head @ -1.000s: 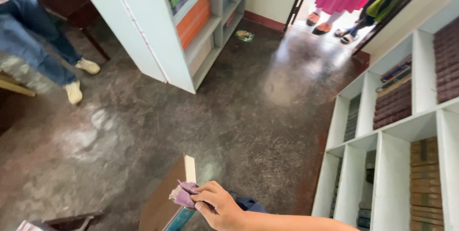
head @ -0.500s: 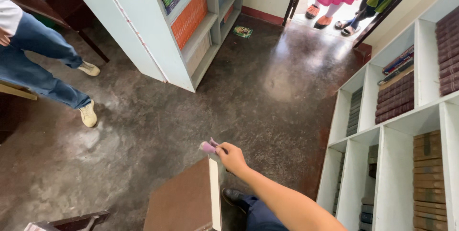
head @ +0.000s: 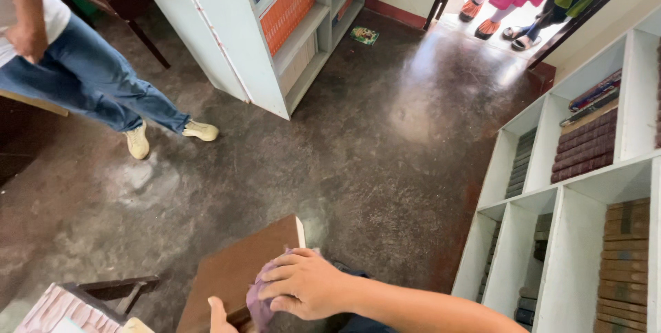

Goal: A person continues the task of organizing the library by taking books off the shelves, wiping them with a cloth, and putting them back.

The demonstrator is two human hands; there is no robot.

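Observation:
A brown hardcover book (head: 237, 272) is held at the bottom middle of the head view. My right hand (head: 306, 285) presses a purple cloth (head: 260, 300) against the book's right edge. Only the thumb of my left hand (head: 219, 315) shows at the bottom edge, gripping the book from below. My right forearm runs off to the lower right.
White bookshelves with dark books (head: 585, 147) stand at right. A pale blue bookcase (head: 275, 30) stands at the back. A person in jeans (head: 89, 85) stands at left. Other people's feet (head: 496, 23) show in the doorway. A wooden stool (head: 117, 288) is at lower left.
My right hand has come back down from a raised position over the floor and now presses the purple cloth on the book. The person in jeans has stepped rightwards.

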